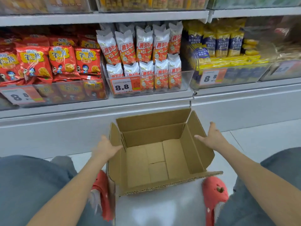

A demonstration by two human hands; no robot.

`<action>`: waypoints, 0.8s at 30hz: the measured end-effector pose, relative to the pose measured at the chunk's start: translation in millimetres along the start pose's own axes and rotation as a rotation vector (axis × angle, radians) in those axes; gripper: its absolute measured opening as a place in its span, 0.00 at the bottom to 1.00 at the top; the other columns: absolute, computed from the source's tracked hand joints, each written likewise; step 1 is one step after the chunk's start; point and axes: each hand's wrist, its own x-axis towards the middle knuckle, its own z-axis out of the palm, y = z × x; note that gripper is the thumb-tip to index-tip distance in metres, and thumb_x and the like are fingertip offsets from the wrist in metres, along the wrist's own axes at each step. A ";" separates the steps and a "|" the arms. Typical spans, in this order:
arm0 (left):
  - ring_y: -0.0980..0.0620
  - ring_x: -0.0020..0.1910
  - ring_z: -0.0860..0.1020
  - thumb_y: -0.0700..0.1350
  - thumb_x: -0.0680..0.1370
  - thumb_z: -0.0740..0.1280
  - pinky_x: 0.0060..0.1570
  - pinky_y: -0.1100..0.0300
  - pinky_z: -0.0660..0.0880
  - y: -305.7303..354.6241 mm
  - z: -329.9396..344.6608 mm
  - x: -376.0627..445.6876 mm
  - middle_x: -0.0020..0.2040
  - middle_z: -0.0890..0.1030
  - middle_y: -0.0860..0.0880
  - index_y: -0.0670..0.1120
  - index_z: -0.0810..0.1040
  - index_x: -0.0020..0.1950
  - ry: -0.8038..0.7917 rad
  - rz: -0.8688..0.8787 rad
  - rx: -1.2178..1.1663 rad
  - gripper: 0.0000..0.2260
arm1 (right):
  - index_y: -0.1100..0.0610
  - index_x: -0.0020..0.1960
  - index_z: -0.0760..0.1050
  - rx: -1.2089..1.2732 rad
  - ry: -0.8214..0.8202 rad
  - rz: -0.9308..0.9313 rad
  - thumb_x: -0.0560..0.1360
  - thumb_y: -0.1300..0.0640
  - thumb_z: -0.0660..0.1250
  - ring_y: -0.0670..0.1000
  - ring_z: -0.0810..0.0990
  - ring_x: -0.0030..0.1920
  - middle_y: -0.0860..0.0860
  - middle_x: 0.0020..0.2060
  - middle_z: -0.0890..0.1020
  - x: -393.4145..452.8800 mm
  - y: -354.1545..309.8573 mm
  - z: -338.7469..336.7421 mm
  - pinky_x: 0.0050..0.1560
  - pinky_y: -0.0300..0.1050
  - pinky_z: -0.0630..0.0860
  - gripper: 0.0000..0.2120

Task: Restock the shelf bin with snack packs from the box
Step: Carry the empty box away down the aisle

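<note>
Cardboard box (156,154) is sitting open on the floor between the person's feet, nothing showing inside it. Left hand (106,146) is touching the left flap, right hand (211,137) hovering at the right flap, fingers on both spread apart and straight. Snack packs (143,51) are standing in the clear shelf bin (185,80) right above.

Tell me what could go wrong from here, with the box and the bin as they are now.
1. The box looks empty, so restocking may stop unless more packs come.
2. The bin holds two stacked rows of packs; the top row stands well above its front wall and could tip out if bumped.
3. The left hand and right hand touch only the side flaps, which may bend if the box is lifted by them.
</note>
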 end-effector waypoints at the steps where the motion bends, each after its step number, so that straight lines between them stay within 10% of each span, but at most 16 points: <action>1: 0.39 0.60 0.75 0.57 0.69 0.73 0.54 0.49 0.75 -1.2 5.3 0.0 0.63 0.74 0.39 0.40 0.62 0.69 -0.058 -0.009 -0.052 0.37 | 0.55 0.77 0.44 0.024 -0.032 0.034 0.73 0.44 0.70 0.65 0.72 0.64 0.64 0.70 0.66 -0.2 4.5 4.0 0.61 0.59 0.73 0.45; 11: 0.45 0.42 0.74 0.41 0.78 0.63 0.40 0.56 0.71 -0.1 28.4 52.3 0.53 0.79 0.42 0.48 0.64 0.70 0.005 -0.009 -0.120 0.21 | 0.41 0.76 0.48 -0.051 -0.117 0.002 0.73 0.68 0.54 0.58 0.75 0.41 0.56 0.42 0.77 44.1 -8.1 60.9 0.41 0.47 0.72 0.39; 18: 0.52 0.34 0.73 0.37 0.77 0.64 0.30 0.62 0.69 23.0 15.7 54.3 0.39 0.75 0.51 0.45 0.63 0.70 -0.103 -0.049 -0.028 0.23 | 0.40 0.76 0.47 -0.005 -0.143 0.108 0.75 0.69 0.52 0.56 0.71 0.41 0.53 0.41 0.74 41.7 -11.7 48.5 0.42 0.46 0.67 0.38; 24: 0.41 0.40 0.74 0.34 0.76 0.61 0.38 0.51 0.72 55.6 -29.9 23.5 0.49 0.78 0.39 0.46 0.61 0.70 -0.084 -0.125 0.010 0.23 | 0.40 0.72 0.59 0.268 -0.201 0.134 0.76 0.65 0.54 0.56 0.74 0.48 0.51 0.52 0.79 19.9 -7.7 -3.6 0.47 0.45 0.71 0.31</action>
